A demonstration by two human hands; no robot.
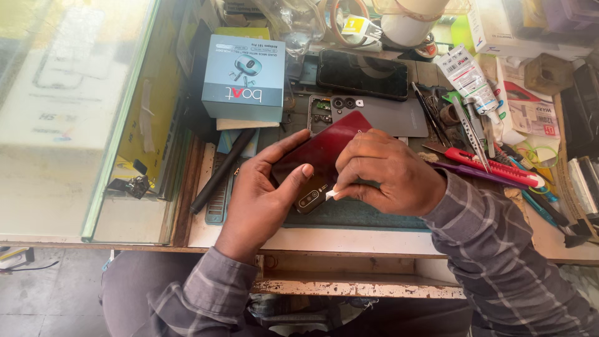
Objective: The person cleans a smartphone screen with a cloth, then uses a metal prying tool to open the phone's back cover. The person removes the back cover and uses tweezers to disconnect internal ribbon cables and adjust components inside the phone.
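Note:
A dark red phone (321, 150) lies back side up over the green work mat (355, 215), its camera block toward me. My left hand (265, 193) grips its left edge, thumb resting on the back cover. My right hand (387, 171) covers the phone's right side and pinches a small white tool (331, 194) whose tip touches the phone's edge beside the camera block.
Behind the phone lie a grey opened phone (374, 112) and a black phone (362, 73). A blue box (243, 78) stands at left, a black rod (221, 170) beside it. A red cutter (499, 167), tweezers (471, 134) and glue tube (468, 78) crowd the right. Glass counter (68, 118) at left.

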